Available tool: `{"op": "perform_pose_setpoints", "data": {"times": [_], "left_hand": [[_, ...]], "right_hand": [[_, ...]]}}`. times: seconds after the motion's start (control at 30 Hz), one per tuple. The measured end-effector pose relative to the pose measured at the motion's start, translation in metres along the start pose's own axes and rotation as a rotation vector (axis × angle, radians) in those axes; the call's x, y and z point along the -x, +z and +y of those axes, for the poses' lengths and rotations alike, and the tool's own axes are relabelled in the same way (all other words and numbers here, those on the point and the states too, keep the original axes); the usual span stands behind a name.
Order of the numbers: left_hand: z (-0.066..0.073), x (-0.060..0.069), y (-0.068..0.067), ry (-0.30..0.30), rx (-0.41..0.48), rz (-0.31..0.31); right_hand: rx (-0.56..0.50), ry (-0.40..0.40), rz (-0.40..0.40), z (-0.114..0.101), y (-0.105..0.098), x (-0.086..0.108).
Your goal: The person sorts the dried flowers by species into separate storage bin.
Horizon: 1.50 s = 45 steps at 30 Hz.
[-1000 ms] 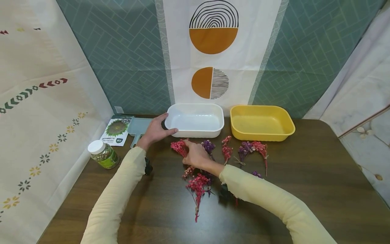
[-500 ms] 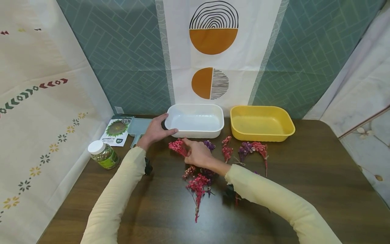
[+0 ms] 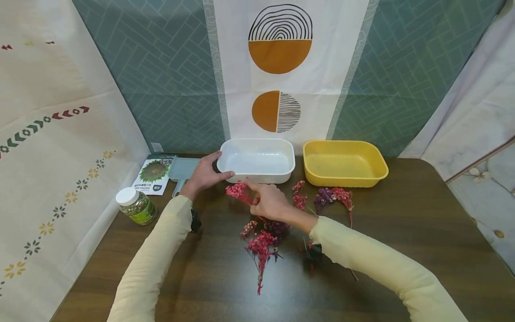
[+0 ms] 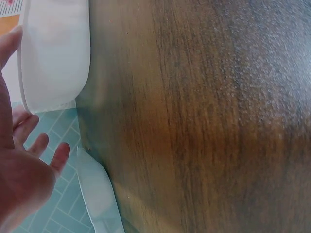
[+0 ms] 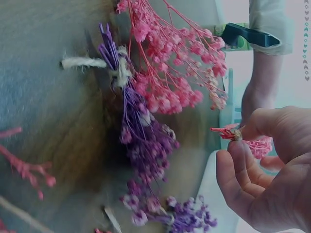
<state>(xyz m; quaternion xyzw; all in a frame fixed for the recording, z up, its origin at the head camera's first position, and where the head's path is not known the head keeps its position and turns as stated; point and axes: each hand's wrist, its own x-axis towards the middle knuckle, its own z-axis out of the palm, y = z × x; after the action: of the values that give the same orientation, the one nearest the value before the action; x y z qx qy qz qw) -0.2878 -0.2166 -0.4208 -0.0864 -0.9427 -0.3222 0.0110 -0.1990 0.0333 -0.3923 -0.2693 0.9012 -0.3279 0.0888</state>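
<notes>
My right hand pinches a small bunch of pink dried flowers between thumb and fingers, above the table in front of the white basin. In the right wrist view the cut stems stick out past the fingertips, and the pink heads show behind the fingers. My left hand rests against the left end of the basin, its thumb at the front rim. In the left wrist view the other fingers are spread loosely beside the basin. On the table lie purple flowers tied with twine.
A yellow basin stands right of the white one. More pink flowers and purple flowers lie on the dark table. At left are a lidded jar, a sunflower seed packet and a grey-blue scoop.
My right hand, with the pink bunch, has shifted slightly to the right, and the bunch now looks raised off the table. My left hand has stayed at the white basin.
</notes>
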Motion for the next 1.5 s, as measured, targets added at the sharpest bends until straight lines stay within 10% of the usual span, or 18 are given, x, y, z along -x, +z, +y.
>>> {"op": "perform_pose_setpoints", "data": {"times": [1.5], "left_hand": [[0.000, 0.001, 0.000, -0.050, 0.013, -0.007]], "right_hand": [[0.284, -0.095, -0.024, 0.029, -0.074, -0.062]]}}
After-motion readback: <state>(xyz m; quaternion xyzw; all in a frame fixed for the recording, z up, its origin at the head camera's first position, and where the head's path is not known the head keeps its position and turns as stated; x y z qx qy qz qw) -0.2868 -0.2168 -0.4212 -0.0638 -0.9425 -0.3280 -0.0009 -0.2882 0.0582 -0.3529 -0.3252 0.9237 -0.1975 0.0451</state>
